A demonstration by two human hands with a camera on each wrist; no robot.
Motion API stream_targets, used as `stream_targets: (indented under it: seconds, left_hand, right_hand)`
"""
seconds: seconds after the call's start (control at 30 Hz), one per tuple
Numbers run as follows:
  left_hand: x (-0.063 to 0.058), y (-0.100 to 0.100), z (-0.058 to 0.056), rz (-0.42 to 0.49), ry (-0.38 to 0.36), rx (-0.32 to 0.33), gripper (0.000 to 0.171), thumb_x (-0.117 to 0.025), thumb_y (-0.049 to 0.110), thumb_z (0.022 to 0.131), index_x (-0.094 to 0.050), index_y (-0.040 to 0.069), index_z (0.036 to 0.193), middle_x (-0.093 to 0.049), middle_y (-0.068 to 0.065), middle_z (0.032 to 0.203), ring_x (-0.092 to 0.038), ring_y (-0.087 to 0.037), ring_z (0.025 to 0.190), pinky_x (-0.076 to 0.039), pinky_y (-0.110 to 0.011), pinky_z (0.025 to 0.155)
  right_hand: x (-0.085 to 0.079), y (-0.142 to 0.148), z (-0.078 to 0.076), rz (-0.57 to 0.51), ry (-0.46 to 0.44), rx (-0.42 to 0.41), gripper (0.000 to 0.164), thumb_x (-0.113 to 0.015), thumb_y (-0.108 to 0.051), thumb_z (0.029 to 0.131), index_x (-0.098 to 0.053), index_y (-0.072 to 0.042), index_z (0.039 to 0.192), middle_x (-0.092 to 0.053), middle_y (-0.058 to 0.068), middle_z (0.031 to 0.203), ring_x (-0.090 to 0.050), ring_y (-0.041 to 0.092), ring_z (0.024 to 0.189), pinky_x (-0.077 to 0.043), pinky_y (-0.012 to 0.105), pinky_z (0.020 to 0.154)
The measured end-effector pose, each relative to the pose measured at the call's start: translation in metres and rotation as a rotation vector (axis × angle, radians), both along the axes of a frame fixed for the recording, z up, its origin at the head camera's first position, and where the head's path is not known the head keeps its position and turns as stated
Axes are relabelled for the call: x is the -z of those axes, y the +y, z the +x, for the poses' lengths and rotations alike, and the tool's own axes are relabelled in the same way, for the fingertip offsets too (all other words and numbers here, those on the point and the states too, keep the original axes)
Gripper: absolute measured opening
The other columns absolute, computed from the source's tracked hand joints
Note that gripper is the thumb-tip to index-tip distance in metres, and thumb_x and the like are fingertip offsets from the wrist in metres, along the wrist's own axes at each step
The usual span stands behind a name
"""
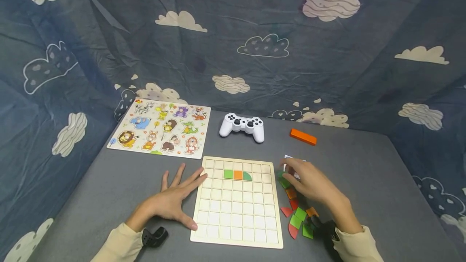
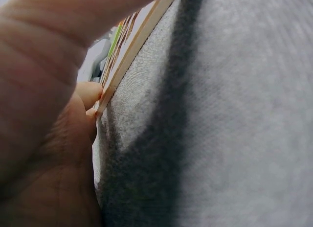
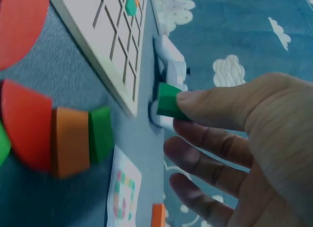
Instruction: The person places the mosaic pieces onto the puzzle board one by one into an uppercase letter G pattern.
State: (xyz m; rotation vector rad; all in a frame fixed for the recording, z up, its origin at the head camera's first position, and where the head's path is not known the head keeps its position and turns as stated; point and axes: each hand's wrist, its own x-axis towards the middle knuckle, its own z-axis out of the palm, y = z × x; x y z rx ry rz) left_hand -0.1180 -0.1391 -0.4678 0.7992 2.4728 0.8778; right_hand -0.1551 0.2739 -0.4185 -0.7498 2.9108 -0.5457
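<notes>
A light wooden grid board (image 1: pixel 236 227) lies on the grey table. In one of its upper rows sit a light green square (image 1: pixel 228 174), an orange square (image 1: pixel 238 175) and a dark green quarter-round piece (image 1: pixel 247 176). My left hand (image 1: pixel 169 202) is spread along the board's left side, its fingertips and thumb at the edge. Beyond the board's right edge, my right hand (image 1: pixel 309 179) pinches a small green block (image 3: pixel 168 101) between thumb and index finger; the other fingers are loosely bent. The block's full shape is partly hidden by the thumb.
Several coloured pieces (image 1: pixel 300 214) lie loose right of the board. A printed pattern card (image 3: pixel 123 188) is partly under my right hand. Behind are an animal puzzle (image 1: pixel 160 128), a white game controller (image 1: pixel 242 126) and an orange bar (image 1: pixel 303 137). A cloud-patterned cloth (image 1: pixel 233 19) hangs behind.
</notes>
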Motion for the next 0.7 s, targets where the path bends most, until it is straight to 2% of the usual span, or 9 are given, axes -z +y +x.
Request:
stream_targets:
  seconds: [0.1,0.23,0.5,0.7]
  left_hand:
    - [0.0,0.0,0.0,-0.01,-0.004,-0.003,0.128,-0.089,0.058,0.062,-0.018,0.021,0.162,-0.003,-0.005,0.17,0.022,-0.05,0.148,0.025,-0.077,0.101]
    - [0.001,0.0,-0.001,-0.019,-0.005,-0.002,0.128,-0.089,0.06,0.062,-0.018,0.022,0.162,-0.002,-0.004,0.171,0.023,-0.049,0.148,0.025,-0.077,0.101]
    - [0.001,0.0,-0.001,-0.013,0.0,0.002,0.127,-0.089,0.059,0.063,-0.018,0.022,0.162,-0.002,-0.005,0.171,0.023,-0.05,0.148,0.025,-0.077,0.101]
    - [0.0,0.0,-0.001,-0.005,-0.012,0.001,0.127,-0.089,0.058,0.063,-0.018,0.022,0.162,-0.003,-0.005,0.17,0.023,-0.05,0.148,0.025,-0.078,0.1]
  right_hand:
    - [0.002,-0.01,-0.004,0.0,0.029,-0.056,0.025,-0.066,-0.011,0.096,-0.069,-0.014,0.121,-0.064,-0.008,0.095,-0.053,0.005,0.079,-0.048,0.026,0.067]
    - [0.002,-0.024,-0.009,-0.007,0.035,-0.116,0.019,-0.063,-0.01,0.098,-0.073,-0.016,0.113,-0.066,-0.005,0.105,-0.054,0.007,0.084,-0.05,0.028,0.072]
    - [0.006,-0.048,-0.022,-0.081,0.038,-0.207,0.014,-0.065,-0.007,0.097,-0.07,-0.016,0.106,-0.062,-0.006,0.089,-0.052,0.007,0.077,-0.047,0.026,0.069]
    - [0.006,-0.065,-0.03,-0.083,0.033,-0.251,0.01,-0.066,-0.009,0.097,-0.069,-0.016,0.103,-0.066,-0.008,0.089,-0.055,0.005,0.076,-0.05,0.027,0.07]
